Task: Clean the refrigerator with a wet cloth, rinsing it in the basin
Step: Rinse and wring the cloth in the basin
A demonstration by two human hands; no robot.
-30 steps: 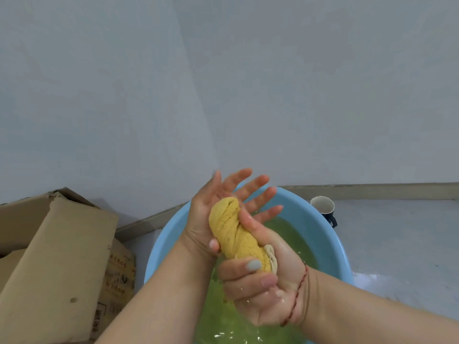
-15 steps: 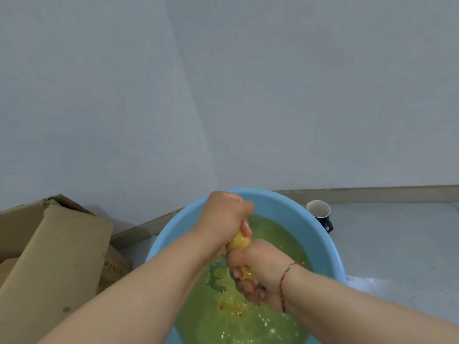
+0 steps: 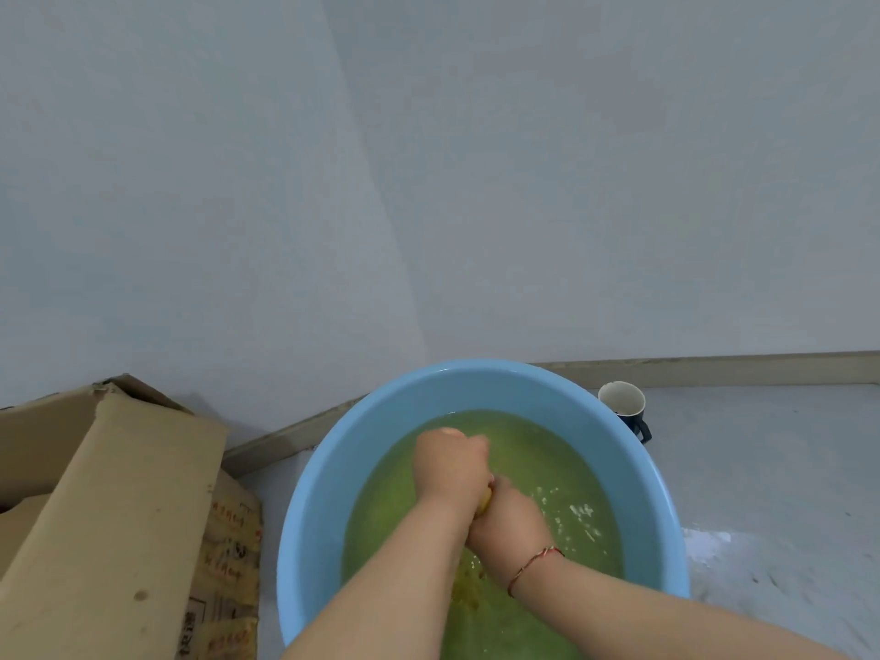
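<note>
A light blue basin (image 3: pixel 333 469) stands on the floor, filled with greenish-yellow water. Over the water my left hand (image 3: pixel 450 464) and my right hand (image 3: pixel 509 521) are both clenched round a rolled yellow cloth (image 3: pixel 485 501). Only a small strip of the cloth shows between the two fists; the rest is hidden inside them. A red string bracelet circles my right wrist. Ripples and bright splashes mark the water to the right of my hands. No refrigerator is in view.
Open cardboard boxes (image 3: pixel 109 516) stand close to the basin's left side. A dark mug (image 3: pixel 624 407) with a pale inside sits on the floor behind the basin's right rim. Grey walls meet in a corner behind, with a skirting board along the floor.
My left hand went from spread fingers to a fist round the cloth. Both hands dropped lower over the water while gripping it, and my view tilted down onto the basin.
</note>
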